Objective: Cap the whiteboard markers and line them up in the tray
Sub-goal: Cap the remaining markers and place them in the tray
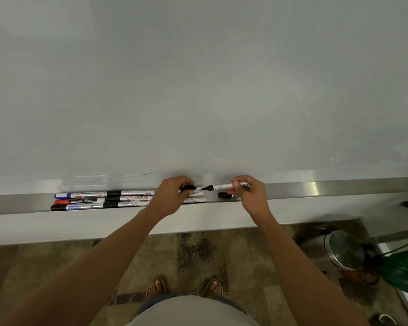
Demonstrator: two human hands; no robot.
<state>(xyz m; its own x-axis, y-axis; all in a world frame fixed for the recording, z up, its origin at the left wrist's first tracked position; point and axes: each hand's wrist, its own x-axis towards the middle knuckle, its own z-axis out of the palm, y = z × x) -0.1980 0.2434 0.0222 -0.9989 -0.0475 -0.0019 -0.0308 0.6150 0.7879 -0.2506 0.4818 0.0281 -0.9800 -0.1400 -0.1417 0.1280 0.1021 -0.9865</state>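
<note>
My right hand [245, 191] pinches an uncapped white marker [222, 186] with its black tip pointing left. My left hand [172, 196] holds a black cap [189, 187] just left of that tip, a small gap between them. Both hover over the metal tray [316, 189] under the whiteboard. Several capped markers lie in rows at the tray's left: a blue-capped one [79, 195], a red-capped one [80, 201] and black-capped ones [130, 192]. Two more markers [197, 200] lie partly hidden behind my left hand. Under my right hand lies another black-capped marker [224, 195].
The whiteboard [198, 90] fills the upper view. A steel bin [344, 252] and a green plant [400, 269] stand on the floor at the lower right. My feet in sandals are on the patterned floor below.
</note>
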